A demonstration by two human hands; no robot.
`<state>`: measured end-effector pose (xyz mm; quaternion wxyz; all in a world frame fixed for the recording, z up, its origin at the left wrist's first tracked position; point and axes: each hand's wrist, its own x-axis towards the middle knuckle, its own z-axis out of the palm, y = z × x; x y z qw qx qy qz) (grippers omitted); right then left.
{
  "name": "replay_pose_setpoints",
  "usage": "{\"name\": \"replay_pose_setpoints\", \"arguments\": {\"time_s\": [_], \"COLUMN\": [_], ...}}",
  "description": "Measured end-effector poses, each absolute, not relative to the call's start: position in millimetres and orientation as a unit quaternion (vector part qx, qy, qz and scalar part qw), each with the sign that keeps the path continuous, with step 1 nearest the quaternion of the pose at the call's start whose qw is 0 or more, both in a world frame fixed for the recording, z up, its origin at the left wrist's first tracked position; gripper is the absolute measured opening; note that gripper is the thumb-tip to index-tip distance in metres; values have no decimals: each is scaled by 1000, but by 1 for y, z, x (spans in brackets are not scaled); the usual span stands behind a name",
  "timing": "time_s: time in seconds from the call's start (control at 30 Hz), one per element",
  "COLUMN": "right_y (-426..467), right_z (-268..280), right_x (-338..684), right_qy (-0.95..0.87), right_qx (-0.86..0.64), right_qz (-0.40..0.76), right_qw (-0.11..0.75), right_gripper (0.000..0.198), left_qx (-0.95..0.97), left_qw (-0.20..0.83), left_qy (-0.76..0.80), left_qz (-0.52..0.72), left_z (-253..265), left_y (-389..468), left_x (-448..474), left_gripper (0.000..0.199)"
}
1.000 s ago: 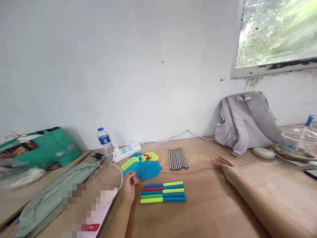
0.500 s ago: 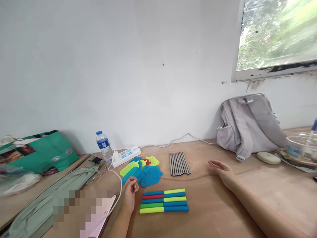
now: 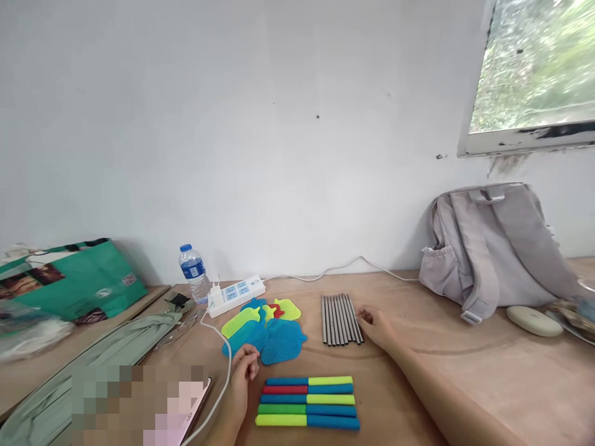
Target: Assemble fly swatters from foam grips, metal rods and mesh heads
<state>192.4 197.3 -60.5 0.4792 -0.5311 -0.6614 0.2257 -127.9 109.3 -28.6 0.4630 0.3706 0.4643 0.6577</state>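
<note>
My right hand (image 3: 375, 327) is closed, its fingertips at the rightmost of several grey metal tubes (image 3: 341, 321) lying side by side. Whether that tube is lifted cannot be seen. My left hand (image 3: 245, 367) rests with fingers loosely curled and nothing visible in them. Just beyond it lies a pile of plastic mesh pieces (image 3: 282, 342) shaped like fly swatter heads, in blue, yellow-green and red. Between my forearms, coloured sleeves (image 3: 284, 420) in blue, yellow-green, red and green lie in stacked rows, paired end to end.
Behind the mesh pieces are a white power strip (image 3: 236, 296) and a water bottle (image 3: 194, 275). A cable (image 3: 229, 371) runs past my left wrist. A phone (image 3: 193, 409) and a grey-green bag (image 3: 111, 353) lie left. On the right are a backpack (image 3: 493, 248) and a pale oval case (image 3: 533, 321).
My right hand has moved left to the metal tubes, and its fingers have closed from outstretched. My left hand stays beside the mesh pieces. The camera view has shifted slightly.
</note>
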Motion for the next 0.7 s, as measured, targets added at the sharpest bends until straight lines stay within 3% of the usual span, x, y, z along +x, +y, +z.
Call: {"name": "replay_pose_setpoints", "arguments": {"time_s": [0.5, 0.7], "right_y": [186, 187], "right_z": [-60, -59], "right_x": [190, 190], "right_qy": [-745, -743], "right_qx": [-517, -536], "right_qz": [140, 111], "right_qw": [398, 385], "right_gripper": [13, 11], "left_qx": [447, 539], "left_qw": [399, 317], "left_qy": [525, 510], "left_qz": [605, 591], "left_z": [-35, -25], "left_y": [108, 100], "left_x": [-126, -113], "left_gripper": [23, 21]}}
